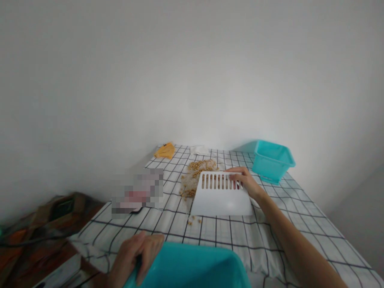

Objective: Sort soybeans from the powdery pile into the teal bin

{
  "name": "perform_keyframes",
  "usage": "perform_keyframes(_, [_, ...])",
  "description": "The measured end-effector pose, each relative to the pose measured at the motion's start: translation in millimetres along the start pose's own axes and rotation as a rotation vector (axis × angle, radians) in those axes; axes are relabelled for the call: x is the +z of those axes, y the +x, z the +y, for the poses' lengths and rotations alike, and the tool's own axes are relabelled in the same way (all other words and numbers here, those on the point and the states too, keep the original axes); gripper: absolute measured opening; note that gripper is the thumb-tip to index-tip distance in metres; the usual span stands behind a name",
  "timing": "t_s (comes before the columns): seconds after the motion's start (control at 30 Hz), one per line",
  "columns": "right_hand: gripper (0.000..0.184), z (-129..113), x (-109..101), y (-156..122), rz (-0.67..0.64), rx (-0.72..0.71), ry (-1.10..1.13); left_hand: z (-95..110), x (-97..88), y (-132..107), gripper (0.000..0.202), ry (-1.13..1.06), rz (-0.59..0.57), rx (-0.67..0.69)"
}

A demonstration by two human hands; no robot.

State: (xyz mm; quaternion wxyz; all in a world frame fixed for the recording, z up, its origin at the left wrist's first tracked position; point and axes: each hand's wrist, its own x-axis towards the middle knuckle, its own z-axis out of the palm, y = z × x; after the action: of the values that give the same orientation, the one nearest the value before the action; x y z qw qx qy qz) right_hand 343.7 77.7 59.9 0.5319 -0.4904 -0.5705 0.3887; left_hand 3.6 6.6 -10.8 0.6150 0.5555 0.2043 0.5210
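Beyond and to the left of the white slotted plate point(222, 203), I locate the pile of tan grains and whitish bits point(194, 175). I read the plate's long axis as crosswise, slots along the far edge. The right hand point(242, 181), nearer the pile, grasps the plate's far right corner. On the plate's near side, the left hand point(139, 254) clenches the rim of the teal basin point(195, 249).
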Motion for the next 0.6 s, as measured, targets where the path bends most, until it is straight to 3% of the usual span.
perform_keyframes(0.1, [0.022, -0.6, 1.4, -0.4, -0.02, 0.025, 0.013, -0.2, 0.4, -1.0, 0.07, 0.019, 0.025, -0.022])
perform_keyframes(0.3, [0.02, 3.5, 3.7, 0.0, 0.058, 0.019, 0.01, -3.8, -5.5, 0.9, 0.072, 0.077, -0.03, 0.009])
perform_keyframes(0.43, [0.021, 3.1, 3.5, 0.4, 0.038, 0.01, -0.005, -4.2, -6.7, 0.1, 0.073, 0.087, -0.058, 0.015])
perform_keyframes(0.6, [0.022, -2.0, 5.2, -1.5, 0.003, 0.02, 0.009, -6.2, 1.6, -4.0, 0.071, -0.008, 0.024, 0.022])
